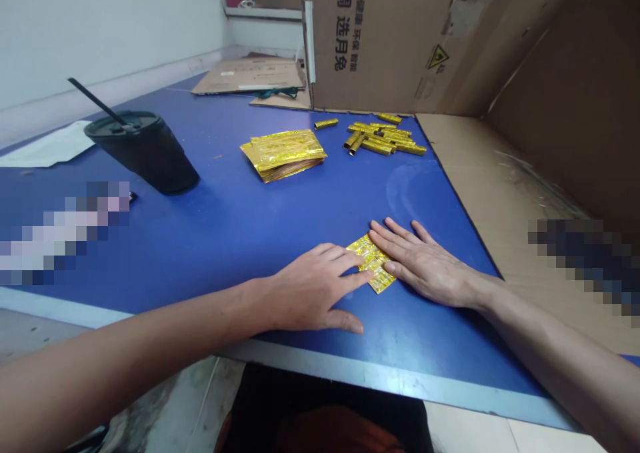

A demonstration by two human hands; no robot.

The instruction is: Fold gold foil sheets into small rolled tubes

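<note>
A small sheet of shiny gold foil paper (379,266) lies flat on the blue table near its front edge. From the left, my left hand (323,286) rests its fingertips on the sheet, fingers apart and thumb stretched out. My right hand (427,266) lies flat with fingers extended, covering the sheet's right side. Farther back stands a stack of gold foil sheets (285,151). To its right are several rolled gold foil tubes (383,138) in a loose pile, with a single gold tube (326,124) lying apart.
A black cup (155,153) with a straw stands at the left beside a white sheet (47,147). Cardboard walls (390,53) close off the back and right. Flat cardboard (250,76) lies at the back left. The table's pale front edge (350,373) runs close to me.
</note>
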